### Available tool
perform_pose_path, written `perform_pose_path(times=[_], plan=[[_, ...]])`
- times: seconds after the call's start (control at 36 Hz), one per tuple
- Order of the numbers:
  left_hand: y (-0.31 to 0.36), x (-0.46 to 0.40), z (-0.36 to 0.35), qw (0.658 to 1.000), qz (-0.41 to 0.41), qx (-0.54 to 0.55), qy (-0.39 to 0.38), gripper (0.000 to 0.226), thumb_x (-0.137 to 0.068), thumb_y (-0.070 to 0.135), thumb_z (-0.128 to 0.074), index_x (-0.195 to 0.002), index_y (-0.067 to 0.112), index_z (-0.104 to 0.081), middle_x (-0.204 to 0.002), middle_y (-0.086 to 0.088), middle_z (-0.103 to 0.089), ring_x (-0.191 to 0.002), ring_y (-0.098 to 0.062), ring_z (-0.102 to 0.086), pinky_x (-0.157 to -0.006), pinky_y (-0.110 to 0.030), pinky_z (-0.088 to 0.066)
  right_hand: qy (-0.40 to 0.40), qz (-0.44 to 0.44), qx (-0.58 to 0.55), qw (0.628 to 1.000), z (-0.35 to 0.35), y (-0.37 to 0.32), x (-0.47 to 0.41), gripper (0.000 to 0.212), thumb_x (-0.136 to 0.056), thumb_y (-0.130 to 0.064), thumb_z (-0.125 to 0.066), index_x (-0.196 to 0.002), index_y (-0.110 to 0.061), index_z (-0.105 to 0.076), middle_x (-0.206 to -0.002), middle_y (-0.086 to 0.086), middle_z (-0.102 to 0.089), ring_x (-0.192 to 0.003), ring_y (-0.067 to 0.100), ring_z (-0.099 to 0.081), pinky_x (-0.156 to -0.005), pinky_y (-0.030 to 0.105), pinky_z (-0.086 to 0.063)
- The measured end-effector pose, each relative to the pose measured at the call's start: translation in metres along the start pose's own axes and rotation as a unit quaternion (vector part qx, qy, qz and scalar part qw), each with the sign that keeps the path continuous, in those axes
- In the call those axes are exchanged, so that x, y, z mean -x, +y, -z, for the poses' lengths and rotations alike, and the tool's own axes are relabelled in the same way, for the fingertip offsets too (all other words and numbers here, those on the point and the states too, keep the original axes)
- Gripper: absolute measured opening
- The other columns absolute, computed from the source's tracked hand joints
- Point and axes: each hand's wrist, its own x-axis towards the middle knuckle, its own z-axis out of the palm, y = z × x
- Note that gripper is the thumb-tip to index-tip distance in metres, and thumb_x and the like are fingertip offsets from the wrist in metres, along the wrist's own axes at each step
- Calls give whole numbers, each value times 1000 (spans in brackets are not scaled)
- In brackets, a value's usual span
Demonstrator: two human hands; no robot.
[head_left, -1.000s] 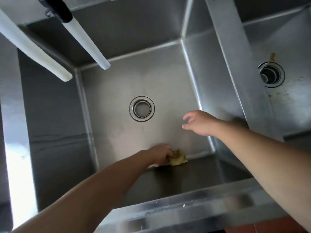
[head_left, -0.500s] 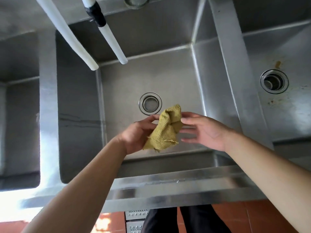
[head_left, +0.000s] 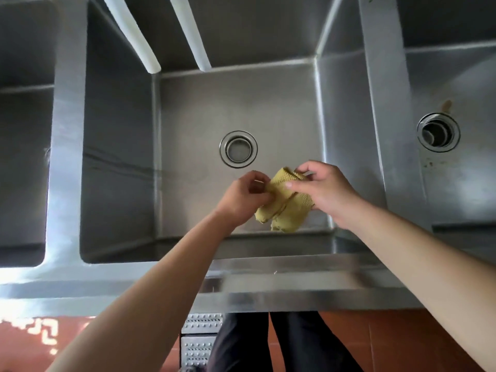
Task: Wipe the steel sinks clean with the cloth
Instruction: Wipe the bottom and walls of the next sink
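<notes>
This looks like a commercial kitchen or canteen washing-up area. A long stainless steel unit holds 3 deep square basins side by side: the middle basin [head_left: 268, 103], a left basin [head_left: 24, 157] and a right basin [head_left: 456, 183], parted by flat steel dividers. The middle drain [head_left: 238, 149] and the right drain [head_left: 438, 132] are large metal strainers. 2 white pipes [head_left: 134, 36] hang over the middle basin. The floor [head_left: 402, 345] below is laid with red-brown tiles.

Cloth [head_left: 288, 208] in my hands: mustard yellow, fine waffle weave. Sinks [head_left: 268, 103]: grey brushed steel; right basin rust-speckled near its drain [head_left: 438, 132]. Two spouts [head_left: 128, 33]: white. Floor [head_left: 389, 342]: red-brown tile.
</notes>
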Motion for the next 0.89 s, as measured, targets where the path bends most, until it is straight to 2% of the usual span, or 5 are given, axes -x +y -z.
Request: perform_pose_path(times=[0.22, 0.36, 0.56, 0.72, 0.89], plan=[[-8, -19, -2, 988, 60, -3, -142, 26, -91, 6, -67, -111, 22, -61, -91, -6, -62, -81, -19, -57, -75, -32, -50, 61, -36, 90, 993, 6, 17, -19, 29, -83, -10, -72, -110, -19, -69, -113, 5, -68, -102, 24, -64, -89, 34, -53], [-7, -32, -29, 975, 89, 11, -202, 41, -88, -3, -66, -125, 13, -56, -89, -4, -58, -74, -15, -61, -69, -26, -58, 150, -52, 278, 947, 3, 15, -25, 16, -85, -11, -61, -92, -23, -69, -106, 3, -70, -96, 29, -63, -84, 33, -53], [-11, -60, -60, 960, 102, -180, -187, 50, -95, 15, -60, -141, 11, -40, -130, -17, -56, -104, -29, -60, -84, -41, -54, 107, 132, 467, 867, 13, -19, -21, 43, -93, -21, -57, -136, -22, -55, -135, 5, -53, -123, 29, -49, -101, 40, -43], [-35, -74, -46, 900, 30, -420, -116, 47, -94, 19, -47, -141, 19, -44, -140, -13, -48, -126, -34, -48, -98, -35, -40, 148, 256, 552, 779, 55, -40, -10, 43, -83, -29, -56, -123, -16, -63, -142, 11, -51, -138, 33, -38, -109, 60, -27], [-51, -66, -54, 752, -148, -604, -217, 59, -98, 26, -43, -154, 22, -23, -163, -5, -13, -150, -28, -8, -121, -45, -14, 180, 162, 635, 733, 88, -17, 16, 72, -93, -47, -47, -155, -30, -16, -166, 3, -3, -152, 25, 2, -116, 64, -2]])
